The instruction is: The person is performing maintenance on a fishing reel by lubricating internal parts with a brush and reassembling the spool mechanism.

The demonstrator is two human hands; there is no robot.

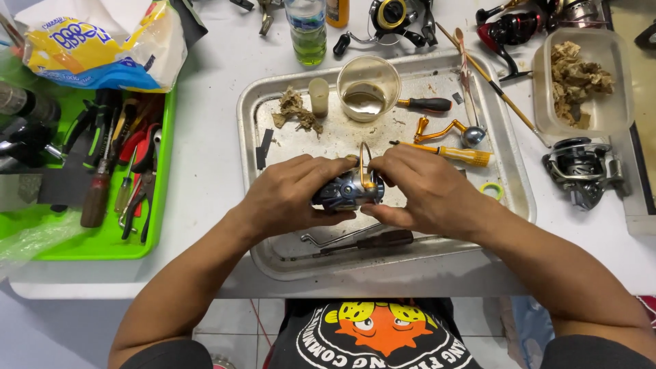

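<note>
head view: my left hand (290,195) and my right hand (417,195) both grip a small blue fishing reel (347,193) with a gold wire loop, held just above the middle of the metal tray (509,171). my left fingers wrap its left side; my right thumb and fingers pinch its right side at the loop. in the tray behind the reel sit a plastic cup (369,85), a wad of brown rag (295,109), a gold crank handle (444,130) and a yellow-handled tool (454,154). in front of the reel lies a black screwdriver (365,242). left of the tray stands a green bin of tools (109,239); right of the tray lies a grey reel (581,171).
</note>
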